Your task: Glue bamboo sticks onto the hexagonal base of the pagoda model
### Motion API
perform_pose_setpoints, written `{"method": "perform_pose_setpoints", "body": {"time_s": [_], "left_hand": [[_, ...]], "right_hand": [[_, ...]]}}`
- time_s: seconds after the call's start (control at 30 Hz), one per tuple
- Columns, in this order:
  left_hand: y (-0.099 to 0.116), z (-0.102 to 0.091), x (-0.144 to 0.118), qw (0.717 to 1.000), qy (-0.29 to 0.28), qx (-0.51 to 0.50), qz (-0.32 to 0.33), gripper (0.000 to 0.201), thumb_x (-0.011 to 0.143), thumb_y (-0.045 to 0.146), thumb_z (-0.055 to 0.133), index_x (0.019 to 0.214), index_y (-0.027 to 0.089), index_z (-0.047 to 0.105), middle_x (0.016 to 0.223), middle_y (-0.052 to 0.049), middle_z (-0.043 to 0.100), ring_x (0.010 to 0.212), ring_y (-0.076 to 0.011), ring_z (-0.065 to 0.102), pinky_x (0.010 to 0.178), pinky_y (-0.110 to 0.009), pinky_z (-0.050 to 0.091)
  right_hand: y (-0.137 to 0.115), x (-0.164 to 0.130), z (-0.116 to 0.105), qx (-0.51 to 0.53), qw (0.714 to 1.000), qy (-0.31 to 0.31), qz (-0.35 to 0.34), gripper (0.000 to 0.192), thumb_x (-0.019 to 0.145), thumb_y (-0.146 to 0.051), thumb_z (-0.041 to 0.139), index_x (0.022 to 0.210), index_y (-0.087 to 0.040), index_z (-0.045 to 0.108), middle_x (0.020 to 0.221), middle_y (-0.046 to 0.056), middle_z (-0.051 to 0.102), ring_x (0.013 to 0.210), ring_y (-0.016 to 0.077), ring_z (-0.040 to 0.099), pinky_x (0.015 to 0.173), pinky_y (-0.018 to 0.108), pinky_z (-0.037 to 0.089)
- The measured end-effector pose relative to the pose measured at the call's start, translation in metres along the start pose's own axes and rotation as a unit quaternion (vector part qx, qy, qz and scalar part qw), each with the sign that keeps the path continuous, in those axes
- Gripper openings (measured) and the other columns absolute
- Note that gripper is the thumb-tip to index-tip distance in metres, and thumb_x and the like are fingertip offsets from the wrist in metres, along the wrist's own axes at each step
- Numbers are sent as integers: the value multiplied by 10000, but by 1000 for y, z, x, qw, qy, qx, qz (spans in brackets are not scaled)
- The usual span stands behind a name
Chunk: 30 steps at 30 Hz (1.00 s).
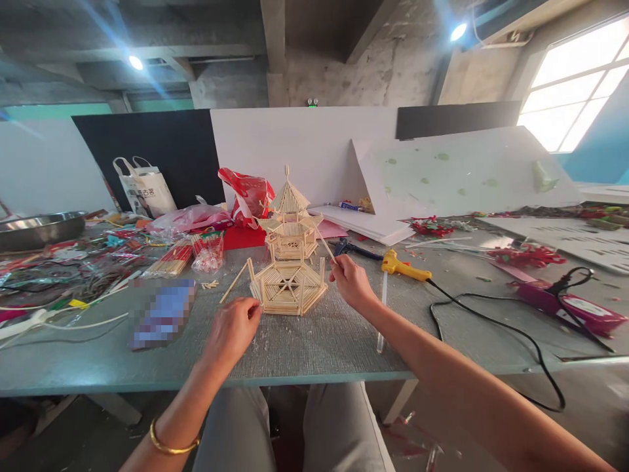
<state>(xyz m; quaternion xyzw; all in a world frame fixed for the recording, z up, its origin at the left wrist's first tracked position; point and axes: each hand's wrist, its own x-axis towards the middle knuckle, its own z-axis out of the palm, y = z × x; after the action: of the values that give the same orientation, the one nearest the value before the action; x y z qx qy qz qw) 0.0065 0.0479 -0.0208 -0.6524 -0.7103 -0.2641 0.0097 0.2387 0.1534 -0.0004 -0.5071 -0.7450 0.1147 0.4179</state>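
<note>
A tiered pagoda model built of thin wooden sticks stands upright in front of me, with a pointed roof and a wide many-sided base. My right hand pinches a thin wooden stick, which slants up and left towards the middle tier; whether its tip touches the tier I cannot tell. At the base's front left corner is my left hand, its fingers curled together; anything between the fingertips is hidden. One loose stick leans or lies just left of the base.
To the right lies a yellow hot glue gun with its black cord trailing off the table, beside a clear glue stick. Bundled sticks, a blurred blue item and a metal bowl are left. A red bag stands behind.
</note>
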Motion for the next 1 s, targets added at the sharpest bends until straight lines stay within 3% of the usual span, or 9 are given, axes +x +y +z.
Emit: {"method": "perform_pose_setpoints", "body": {"time_s": [0.43, 1.0], "left_hand": [[6, 10, 1, 997, 27, 69, 4, 198, 773, 163, 447, 683, 177, 622, 735, -42, 654, 650, -134, 585, 564, -228, 314], [6, 10, 6, 998, 4, 65, -23, 187, 757, 178, 467, 692, 178, 642, 758, -51, 680, 675, -143, 610, 563, -226, 321]], "right_hand": [[6, 0, 4, -24, 999, -10, -21, 166, 840, -240, 348, 815, -193, 504, 633, -2, 610, 567, 125, 526, 551, 200, 319], [5, -1, 4, -30, 999, -15, -24, 150, 839, -240, 352, 861, -196, 493, 653, 7, 611, 576, 133, 532, 556, 201, 328]]}}
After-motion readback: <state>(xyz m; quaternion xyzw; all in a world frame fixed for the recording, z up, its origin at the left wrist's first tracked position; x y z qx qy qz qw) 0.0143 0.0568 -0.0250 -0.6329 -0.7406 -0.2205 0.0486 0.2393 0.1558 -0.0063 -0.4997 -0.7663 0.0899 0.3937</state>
